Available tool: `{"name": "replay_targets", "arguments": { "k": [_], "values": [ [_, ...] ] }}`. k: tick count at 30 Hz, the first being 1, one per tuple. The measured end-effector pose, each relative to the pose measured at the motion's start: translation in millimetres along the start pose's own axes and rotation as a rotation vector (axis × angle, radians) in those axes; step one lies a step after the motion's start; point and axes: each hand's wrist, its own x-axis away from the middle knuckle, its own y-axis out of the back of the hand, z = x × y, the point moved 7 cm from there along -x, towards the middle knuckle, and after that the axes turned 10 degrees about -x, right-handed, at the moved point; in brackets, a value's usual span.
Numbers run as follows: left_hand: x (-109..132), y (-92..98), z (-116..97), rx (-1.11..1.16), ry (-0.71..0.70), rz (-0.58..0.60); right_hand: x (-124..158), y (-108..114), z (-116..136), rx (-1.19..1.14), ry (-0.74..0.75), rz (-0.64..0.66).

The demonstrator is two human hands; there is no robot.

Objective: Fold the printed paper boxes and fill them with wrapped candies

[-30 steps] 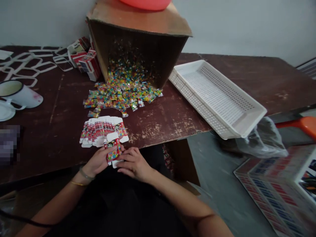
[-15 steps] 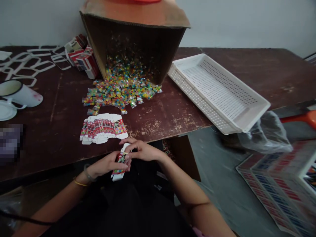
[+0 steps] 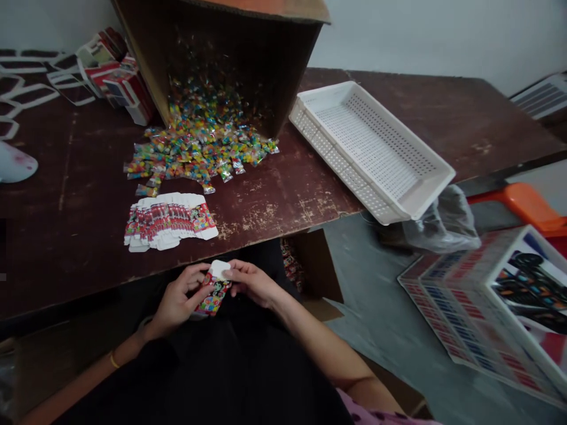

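Between my hands, below the table's front edge, is a small printed candy box [image 3: 212, 297], red and multicoloured, with a white flap at its upper end. My left hand [image 3: 179, 298] grips its left side, thumb across the printed face. The fingers of my right hand [image 3: 250, 280] pinch the white flap at the upper right. On the table just beyond lies a fanned stack of flat printed boxes [image 3: 170, 221]. Behind that stack, many small clear packets of colourful candy [image 3: 199, 147] spill out of a cardboard box [image 3: 296, 88] lying on its side.
A white perforated plastic tray [image 3: 376, 147] sits at the right, jutting past the table edge. White cut-out frames [image 3: 26, 88] and red boxes [image 3: 128, 88] lie at the back left, with a white mug [image 3: 15, 164] nearer. On the floor stand a striped crate [image 3: 482, 319] and an orange stool [image 3: 527, 203].
My view has shifted to the right. My right hand has moved from across the candy box to its flap end, and the lower end flap no longer sticks out.
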Motion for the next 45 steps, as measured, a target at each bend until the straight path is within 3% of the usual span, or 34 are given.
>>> {"name": "replay_targets", "arguments": {
  "k": [3, 5, 8, 11, 14, 19, 22, 28, 33, 36, 41, 45],
  "values": [
    [10.9, -8.0, 7.5, -0.065, -0.041, 0.181, -1.3, 0.0, -32.7, -0.132, -0.286, 0.068],
    [15.8, -7.4, 9.0, -0.124, -0.093, 0.199, -4.8, -1.2, -45.9, -0.107, -0.325, 0.070],
    [19.2, -0.7, 8.2, -0.155, -0.119, 0.106, -11.1, -3.9, -53.6, 0.053, -0.193, 0.010],
    [19.9, 4.1, 14.0, -0.037, 0.026, 0.026, -10.6, -9.4, -56.4, 0.212, -0.088, -0.041],
    [19.0, -1.0, 15.1, 0.075, 0.176, 0.097, -8.0, -14.0, -49.5, 0.324, -0.077, -0.049],
    [7.7, -2.6, -6.1, 0.103, 0.161, 0.206, -11.0, -24.8, -7.4, 0.729, -0.062, 0.007],
    [4.4, -3.7, -6.3, 0.145, 0.191, 0.268, -13.5, -29.9, 8.8, 0.919, -0.079, 0.042],
    [8.7, -4.3, 13.5, 0.179, 0.282, 0.266, -14.7, -30.9, 2.3, 0.891, -0.031, 0.047],
    [11.4, -4.5, 23.9, 0.213, 0.340, 0.240, -5.2, -44.3, 5.2, 0.821, 0.258, 0.043],
    [15.1, -4.2, 26.7, 0.223, 0.398, 0.286, 1.8, -49.3, 3.7, 0.826, 0.358, 0.052],
    [22.1, -4.7, 28.3, 0.297, 0.409, 0.406, 1.7, -36.4, 1.0, 0.810, 0.340, -0.007],
    [23.6, -10.6, 38.5, 0.296, 0.329, 0.483, 10.1, -39.8, 2.8, 0.977, 0.422, 0.165]
  ]
}}
